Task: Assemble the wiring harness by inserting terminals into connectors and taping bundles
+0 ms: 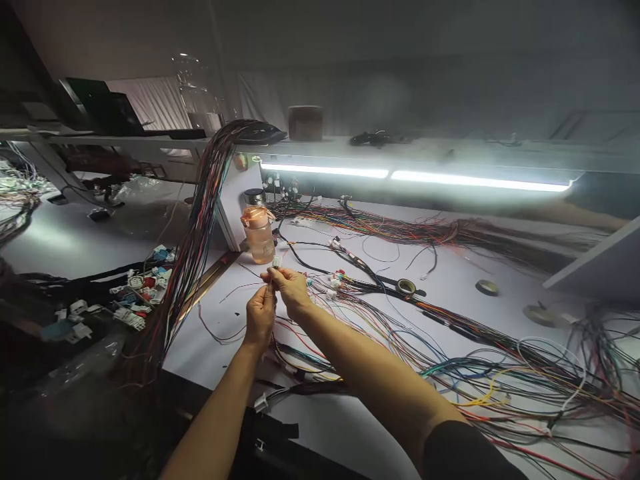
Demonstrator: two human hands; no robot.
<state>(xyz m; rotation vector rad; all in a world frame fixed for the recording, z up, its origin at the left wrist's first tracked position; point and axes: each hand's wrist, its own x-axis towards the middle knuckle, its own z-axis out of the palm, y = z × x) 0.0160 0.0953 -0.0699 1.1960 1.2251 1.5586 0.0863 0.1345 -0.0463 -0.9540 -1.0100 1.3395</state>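
Nearest the camera, a dark sleeve (470,453) is seen on the right arm; both forearms are stretched forward over the white bench top (200,357). A small pale connector (277,262) is pinched by the fingertips of the right hand (291,288), above the bench and near the base of the orange-lidded bottle (260,240). Fingers of the left hand (260,321) are pressed together just below, apparently on thin wires; the contact itself is hidden.

Step in hand, as judged: close fingertip work where connector and wires meet. For the next move, a steady right pinch and fine left-hand control would be called for; seating of the wires cannot be told.

Edges and room: leftward movement is limited by the hanging wire bundle (200,207) and the upright panel (230,200); forward, by the bottle. On the right, connectors and harness branches (370,270) are spread, so snagging is considered possible. More open surface is noted around the tape roll (487,287), well apart from the hands. Overhead, reach is bounded by the shelf with its lit tube (475,180).
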